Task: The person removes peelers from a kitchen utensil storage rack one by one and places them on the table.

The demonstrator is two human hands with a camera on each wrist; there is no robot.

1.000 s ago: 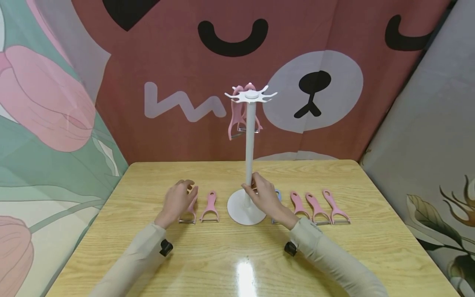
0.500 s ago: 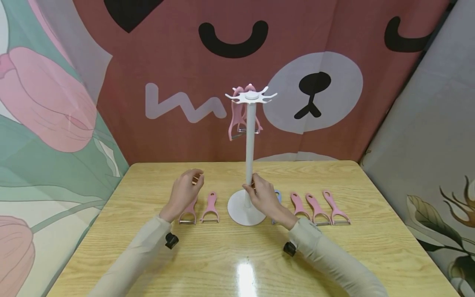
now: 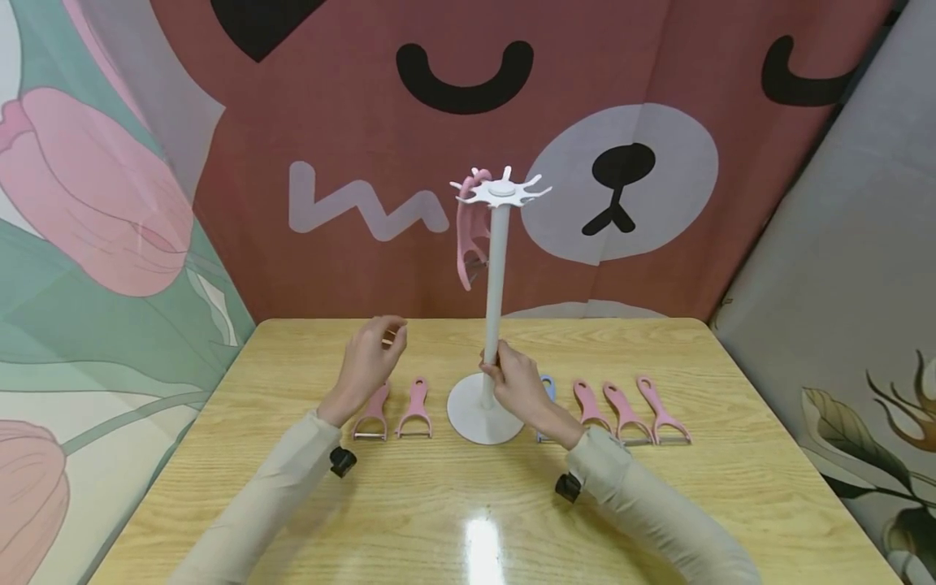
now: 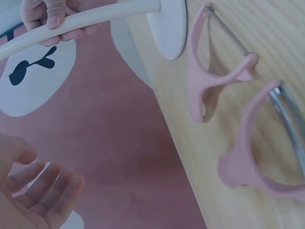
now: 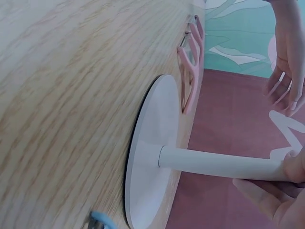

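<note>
A white stand (image 3: 497,276) with a round base (image 3: 468,410) and a hooked top ring (image 3: 502,191) stands on the table. My right hand (image 3: 522,390) grips its pole low down, thumb and fingers around it. Pink Y-shaped peelers (image 3: 468,236) hang overlapping from hooks at the ring's left; the pole partly hides them. My left hand (image 3: 368,357) is raised above the table with loosely bent fingers, holding nothing. Beneath and beside it lie two pink peelers, a nearer-centre peeler (image 3: 417,402) and an outer peeler (image 3: 374,410). The left wrist view shows the hand (image 4: 38,191) apart from both.
Right of the base lie a blue peeler (image 3: 547,386), partly hidden by my right hand, and three pink ones, the outermost pink peeler (image 3: 654,398) tilted. The wooden table (image 3: 409,504) ends at a patterned cloth backdrop (image 3: 351,268).
My left hand has risen and moved away from me and slightly right. The stand's top has turned, so the hanging peelers have swung around to the left. My right hand stays on the pole.
</note>
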